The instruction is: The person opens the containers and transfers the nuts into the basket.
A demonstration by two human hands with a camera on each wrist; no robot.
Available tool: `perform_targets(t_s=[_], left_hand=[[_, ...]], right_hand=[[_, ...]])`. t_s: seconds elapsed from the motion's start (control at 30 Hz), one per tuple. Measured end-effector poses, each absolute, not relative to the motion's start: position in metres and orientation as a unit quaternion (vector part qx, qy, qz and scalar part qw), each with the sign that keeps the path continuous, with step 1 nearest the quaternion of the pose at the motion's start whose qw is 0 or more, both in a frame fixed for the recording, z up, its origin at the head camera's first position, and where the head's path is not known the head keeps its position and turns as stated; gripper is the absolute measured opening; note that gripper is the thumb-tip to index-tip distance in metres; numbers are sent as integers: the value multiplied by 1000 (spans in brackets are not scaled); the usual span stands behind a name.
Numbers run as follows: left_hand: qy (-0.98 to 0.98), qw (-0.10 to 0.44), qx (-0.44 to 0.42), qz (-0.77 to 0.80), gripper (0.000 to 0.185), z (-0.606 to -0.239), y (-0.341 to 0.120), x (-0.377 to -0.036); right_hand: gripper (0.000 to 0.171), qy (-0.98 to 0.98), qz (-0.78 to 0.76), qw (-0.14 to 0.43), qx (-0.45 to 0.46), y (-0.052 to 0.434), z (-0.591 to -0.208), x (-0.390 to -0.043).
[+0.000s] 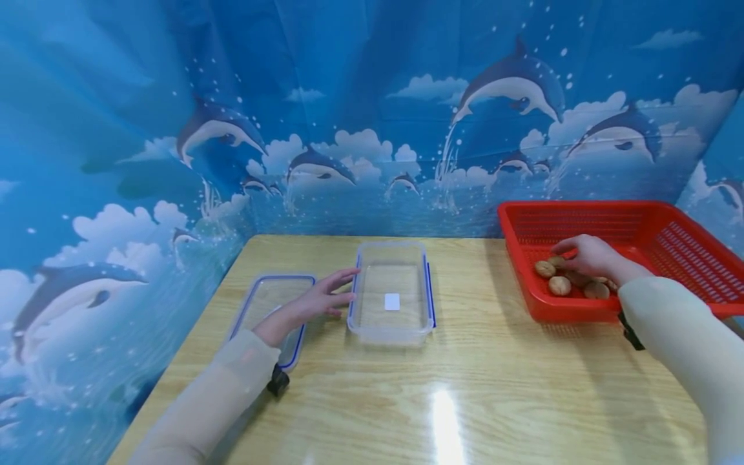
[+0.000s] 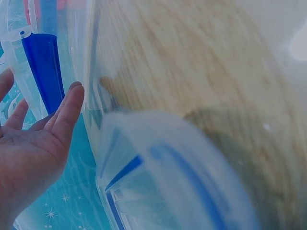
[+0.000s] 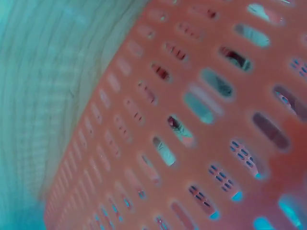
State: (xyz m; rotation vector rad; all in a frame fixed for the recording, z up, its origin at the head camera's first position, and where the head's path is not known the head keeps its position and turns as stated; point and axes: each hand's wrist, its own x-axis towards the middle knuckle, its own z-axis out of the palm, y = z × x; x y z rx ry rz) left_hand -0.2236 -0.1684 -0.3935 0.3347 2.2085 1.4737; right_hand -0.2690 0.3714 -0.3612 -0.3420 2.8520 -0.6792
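Note:
My left hand (image 1: 316, 300) reaches to the left side of a clear plastic container (image 1: 392, 332), fingers spread and loosely straight, fingertips right at its rim. In the left wrist view that hand (image 2: 38, 139) is palm-up beside the container's blue clip (image 2: 45, 72). On the far right my right hand (image 1: 589, 258) dips into a red plastic basket (image 1: 529, 297) with several walnuts (image 1: 560, 285). Its thumb and forefinger bend over one walnut (image 1: 557, 261); I cannot tell whether they grip it. The right wrist view shows only the basket's slotted wall (image 3: 129, 129), hiding the hand.
A clear lid (image 1: 267, 294) with a blue seal lies on the wooden table (image 1: 372, 400), left of the container and partly under my left forearm. Behind the table's back edge hangs a blue dolphin-print sheet (image 1: 349, 97), which also runs along the left side.

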Motion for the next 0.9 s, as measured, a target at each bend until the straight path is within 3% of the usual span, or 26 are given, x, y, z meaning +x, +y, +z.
perform_targets(t_s=[0.2,0.53,0.9], left_hand=[[810,229,136,522,58,-392,-171,-225],[826,218,156,496,58,-385,-178,-227],[846,189,172,468,64,-365,-195,-220]], right_hand=[[46,961,-231,110,-102,369,-349,-265],[48,967,-212,45,-137,352,-316,-242],[53,963,-228,-34,-141,347,-298,-185]])
